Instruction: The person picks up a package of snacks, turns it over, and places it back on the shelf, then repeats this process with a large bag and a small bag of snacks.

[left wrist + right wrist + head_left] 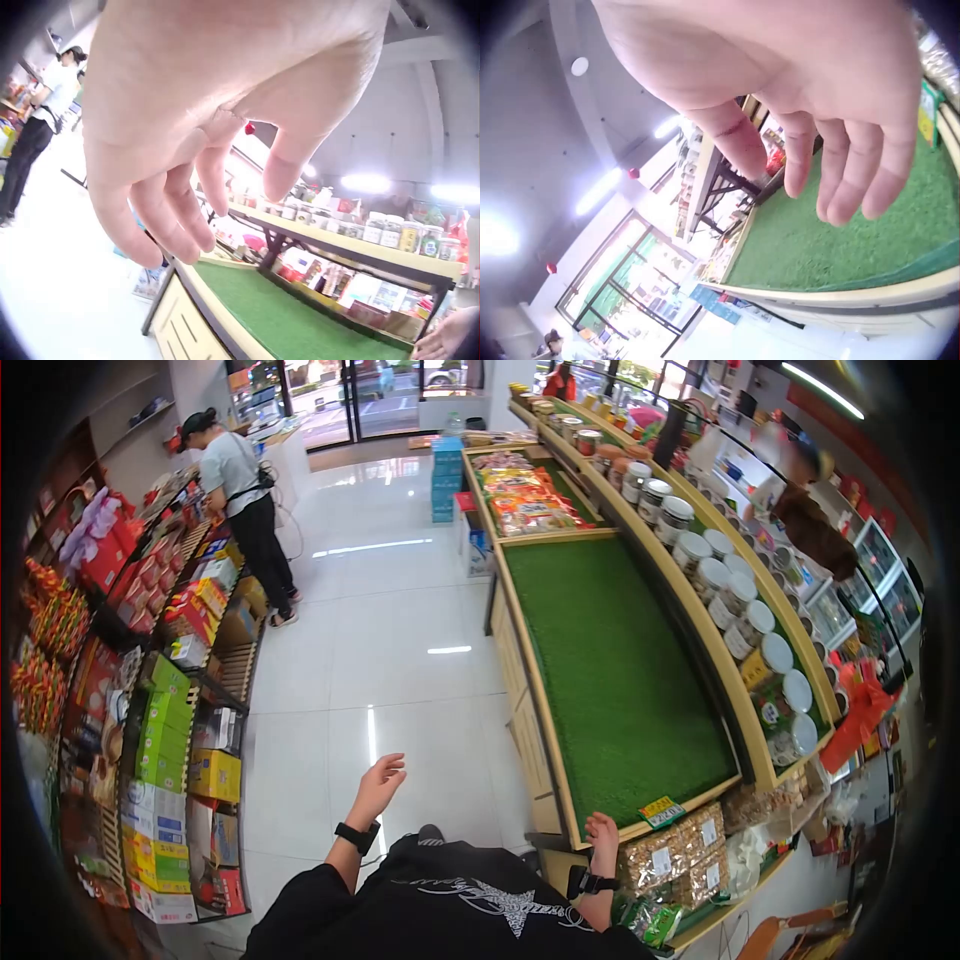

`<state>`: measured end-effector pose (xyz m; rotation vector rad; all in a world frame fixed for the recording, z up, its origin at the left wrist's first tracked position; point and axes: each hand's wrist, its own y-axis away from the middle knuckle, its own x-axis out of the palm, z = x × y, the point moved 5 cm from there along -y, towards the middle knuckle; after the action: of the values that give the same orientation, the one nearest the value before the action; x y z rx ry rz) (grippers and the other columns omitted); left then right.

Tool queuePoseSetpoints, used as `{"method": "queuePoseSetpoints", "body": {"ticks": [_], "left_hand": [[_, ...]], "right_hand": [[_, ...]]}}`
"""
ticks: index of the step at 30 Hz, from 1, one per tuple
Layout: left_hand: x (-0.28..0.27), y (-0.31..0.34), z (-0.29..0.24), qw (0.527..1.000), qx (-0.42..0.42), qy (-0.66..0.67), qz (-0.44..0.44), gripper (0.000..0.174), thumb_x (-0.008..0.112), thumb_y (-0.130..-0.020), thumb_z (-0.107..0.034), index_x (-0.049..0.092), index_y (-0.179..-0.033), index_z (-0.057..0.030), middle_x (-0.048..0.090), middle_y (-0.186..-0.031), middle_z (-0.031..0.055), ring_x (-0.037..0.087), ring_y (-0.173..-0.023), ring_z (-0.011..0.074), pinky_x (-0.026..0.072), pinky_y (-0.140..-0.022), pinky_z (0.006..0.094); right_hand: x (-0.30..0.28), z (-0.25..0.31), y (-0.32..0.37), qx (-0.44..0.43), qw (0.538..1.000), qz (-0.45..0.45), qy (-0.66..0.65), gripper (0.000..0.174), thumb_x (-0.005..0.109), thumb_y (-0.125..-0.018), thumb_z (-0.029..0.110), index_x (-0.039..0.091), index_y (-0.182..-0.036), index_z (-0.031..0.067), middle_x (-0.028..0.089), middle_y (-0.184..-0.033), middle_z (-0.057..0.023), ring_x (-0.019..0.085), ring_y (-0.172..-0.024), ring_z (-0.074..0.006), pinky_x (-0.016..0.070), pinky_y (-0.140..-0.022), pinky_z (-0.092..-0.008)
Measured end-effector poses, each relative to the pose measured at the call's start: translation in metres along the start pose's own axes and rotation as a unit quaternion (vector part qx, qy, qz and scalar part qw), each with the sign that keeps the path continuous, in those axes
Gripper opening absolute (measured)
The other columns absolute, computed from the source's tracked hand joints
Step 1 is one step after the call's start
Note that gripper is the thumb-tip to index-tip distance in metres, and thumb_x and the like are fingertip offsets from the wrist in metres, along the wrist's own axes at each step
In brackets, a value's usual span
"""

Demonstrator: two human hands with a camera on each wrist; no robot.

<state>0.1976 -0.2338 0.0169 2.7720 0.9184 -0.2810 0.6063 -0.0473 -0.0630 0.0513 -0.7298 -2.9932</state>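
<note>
My left hand (379, 787) hangs over the tiled aisle with loosely bent fingers and nothing in it; the left wrist view shows its fingers (180, 202) relaxed and apart. At the near left corner of the display bin, my right hand (602, 840) is beside a yellow-green price card (661, 812) and bags of nuts (655, 860). Its fingers (844, 176) droop loosely in the right wrist view, holding nothing, with the bin's turf behind them. Green artificial turf (620, 670) lines this wooden-rimmed bin, with no goods on it.
Lidded jars (735, 600) line the raised shelf on the right. Colourful packets (525, 500) fill the bin beyond. On the left, shelves hold green boxes (165, 725) and other goods. A person (235, 490) stands at those shelves. Blue boxes (447, 480) are stacked at the aisle's far end.
</note>
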Motion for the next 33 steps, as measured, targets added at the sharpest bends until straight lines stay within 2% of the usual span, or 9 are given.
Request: {"method": "queuePoseSetpoints", "body": {"ticks": [2, 5, 9, 13, 16, 23, 26, 29, 33], "left_hand": [[-0.035, 0.009, 0.004, 0.997, -0.008, 0.029, -0.068, 0.034, 0.055, -0.079, -0.01, 0.051, -0.112, -0.0048, 0.057, -0.1, 0.0097, 0.055, -0.087, 0.0146, 0.0451, -0.074, 0.0265], [-0.062, 0.018, 0.0, 0.994, -0.002, 0.035, -0.107, 0.033, 0.054, -0.08, -0.009, 0.051, -0.112, -0.004, 0.057, -0.1, 0.0098, 0.055, -0.087, 0.0143, 0.0447, -0.075, 0.0265], [-0.08, 0.024, 0.008, 0.99, 0.006, 0.031, -0.136, 0.031, 0.053, -0.08, -0.006, 0.052, -0.11, -0.0031, 0.058, -0.098, 0.0099, 0.055, -0.087, 0.015, 0.044, -0.079, 0.0275], [-0.089, 0.02, 0.021, 0.987, -0.02, 0.051, -0.148, 0.031, 0.054, -0.08, -0.006, 0.052, -0.11, -0.0025, 0.058, -0.099, 0.0102, 0.056, -0.087, 0.0154, 0.044, -0.079, 0.028], [-0.096, 0.003, 0.027, 0.989, -0.038, 0.043, -0.139, 0.033, 0.052, -0.081, -0.006, 0.049, -0.113, -0.0029, 0.056, -0.103, 0.0126, 0.054, -0.094, 0.017, 0.0425, -0.081, 0.0267], [-0.103, -0.087, -0.005, 0.986, -0.016, 0.0, -0.165, 0.033, 0.051, -0.081, -0.006, 0.048, -0.114, -0.0024, 0.057, -0.102, 0.0116, 0.055, -0.093, 0.0162, 0.0427, -0.08, 0.0263], [-0.106, -0.135, -0.032, 0.982, 0.014, -0.004, -0.189, 0.032, 0.053, -0.08, -0.008, 0.051, -0.112, -0.0042, 0.058, -0.099, 0.0101, 0.056, -0.087, 0.0165, 0.0445, -0.078, 0.029], [-0.102, -0.177, -0.053, 0.982, 0.031, -0.004, -0.186, 0.033, 0.053, -0.08, -0.008, 0.051, -0.113, -0.0039, 0.058, -0.099, 0.01, 0.056, -0.087, 0.0167, 0.0446, -0.078, 0.0292], [-0.097, -0.211, -0.063, 0.981, 0.006, -0.021, -0.191, 0.034, 0.053, -0.08, -0.009, 0.05, -0.113, -0.003, 0.058, -0.099, 0.0105, 0.056, -0.087, 0.0173, 0.0445, -0.079, 0.029]], "right_hand": [[0.039, 0.0, -0.015, -0.028, 0.995, 0.092, 0.004, 0.029, 0.048, -0.076, 0.013, 0.052, -0.104, 0.0053, 0.059, -0.09, -0.0036, 0.055, -0.075, -0.0094, 0.0415, -0.061, -0.0204], [0.099, 0.033, -0.004, -0.03, 0.986, 0.139, 0.085, 0.029, 0.047, -0.076, 0.012, 0.053, -0.104, 0.0051, 0.058, -0.093, -0.003, 0.054, -0.079, -0.0095, 0.0414, -0.065, -0.0216], [0.159, 0.056, -0.004, -0.035, 0.97, 0.21, 0.122, 0.029, 0.049, -0.075, 0.012, 0.054, -0.103, 0.005, 0.058, -0.094, -0.0024, 0.054, -0.082, -0.0101, 0.0405, -0.07, -0.0237], [0.197, 0.066, -0.022, -0.034, 0.952, 0.253, 0.17, 0.03, 0.051, -0.077, 0.014, 0.053, -0.105, 0.0043, 0.058, -0.096, -0.003, 0.054, -0.085, -0.0113, 0.0397, -0.073, -0.0259], [0.219, 0.072, -0.038, -0.025, 0.947, 0.251, 0.197, 0.03, 0.05, -0.079, 0.015, 0.052, -0.106, 0.0043, 0.058, -0.096, -0.0031, 0.053, -0.086, -0.011, 0.0395, -0.072, -0.0251], [0.252, 0.084, -0.129, -0.063, 0.948, 0.26, 0.172, 0.024, 0.051, -0.079, 0.012, 0.055, -0.101, 0.0021, 0.059, -0.089, -0.0043, 0.054, -0.081, -0.0106, 0.0401, -0.067, -0.0223], [0.271, 0.114, -0.173, -0.13, 0.943, 0.223, 0.212, 0.026, 0.053, -0.078, 0.01, 0.053, -0.1, -0.0043, 0.058, -0.087, -0.0077, 0.054, -0.079, -0.0126, 0.0426, -0.072, -0.0248], [0.291, 0.143, -0.216, -0.151, 0.938, 0.234, 0.208, 0.028, 0.053, -0.078, 0.011, 0.053, -0.101, -0.0054, 0.059, -0.088, -0.0084, 0.054, -0.081, -0.0145, 0.0426, -0.075, -0.0256], [0.323, 0.194, -0.229, -0.154, 0.929, 0.245, 0.232, 0.028, 0.053, -0.079, 0.013, 0.054, -0.102, -0.0024, 0.058, -0.092, -0.009, 0.055, -0.086, -0.0166, 0.0425, -0.077, -0.0271]]}}
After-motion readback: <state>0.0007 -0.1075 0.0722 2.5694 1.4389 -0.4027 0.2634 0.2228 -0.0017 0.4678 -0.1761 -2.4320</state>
